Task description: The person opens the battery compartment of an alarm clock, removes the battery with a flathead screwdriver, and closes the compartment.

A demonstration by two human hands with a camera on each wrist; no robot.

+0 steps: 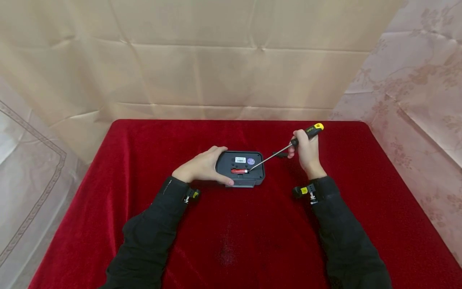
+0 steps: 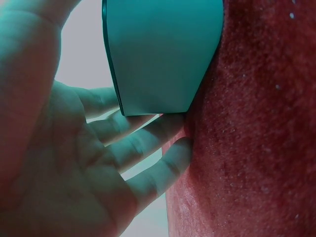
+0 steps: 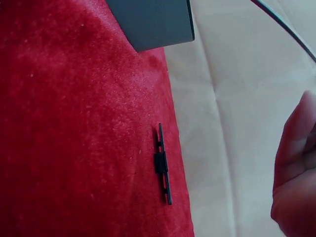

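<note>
A dark grey device (image 1: 241,166) lies back-up on the red cloth, with a white label, a purple sticker and a red battery (image 1: 239,171) in its bay. My left hand (image 1: 203,165) grips its left end, thumb along the front edge. In the left wrist view the fingers (image 2: 148,143) lie against the device's rim (image 2: 163,54). My right hand (image 1: 304,149) grips a screwdriver by its black and yellow handle (image 1: 309,131). The thin shaft (image 1: 268,159) slants down so that its tip meets the battery's right end. Part of the right-hand fingers (image 3: 296,163) shows in the right wrist view.
A small black cover piece (image 1: 280,154) (image 3: 163,165) lies on the cloth just right of the device (image 3: 153,19). The red velvet cloth (image 1: 231,241) covers the whole table. Beige sheets hang behind and at both sides.
</note>
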